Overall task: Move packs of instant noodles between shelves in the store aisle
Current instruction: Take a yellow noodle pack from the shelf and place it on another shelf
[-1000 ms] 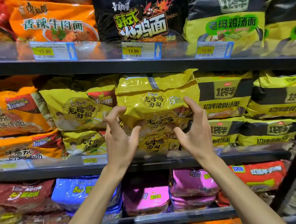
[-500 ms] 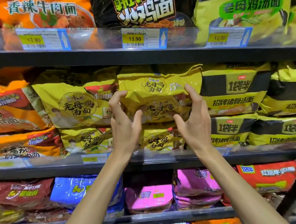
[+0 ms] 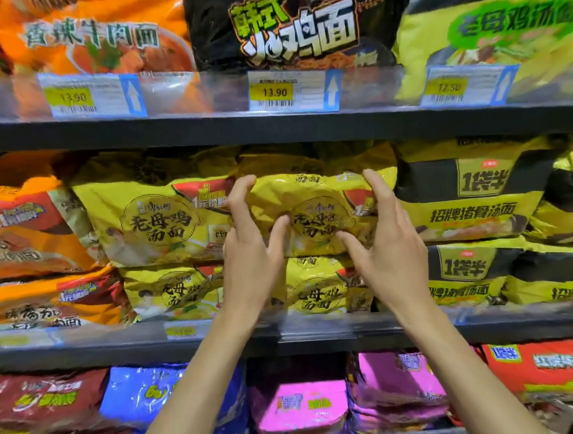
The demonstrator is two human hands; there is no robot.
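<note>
A yellow noodle pack (image 3: 314,212) lies on the middle shelf (image 3: 285,338), resting on top of another yellow pack (image 3: 315,291) of the same kind. My left hand (image 3: 252,251) has its fingers on the pack's left edge. My right hand (image 3: 384,241) has its fingers on the pack's right edge and front. Both hands press against the pack with fingers spread. Its upper part sits back under the shelf above, in shadow.
More yellow packs (image 3: 156,220) lie to the left, orange ones (image 3: 23,230) beyond them, yellow-and-black packs (image 3: 469,190) to the right. The upper shelf (image 3: 274,128) carries orange, black and yellow packs behind price tags (image 3: 291,90). Pink (image 3: 302,408), blue and red packs fill the lower shelf.
Both hands have pushed the yellow pack back and down into the middle shelf, on top of the one below. The view has moved closer to the shelves.
</note>
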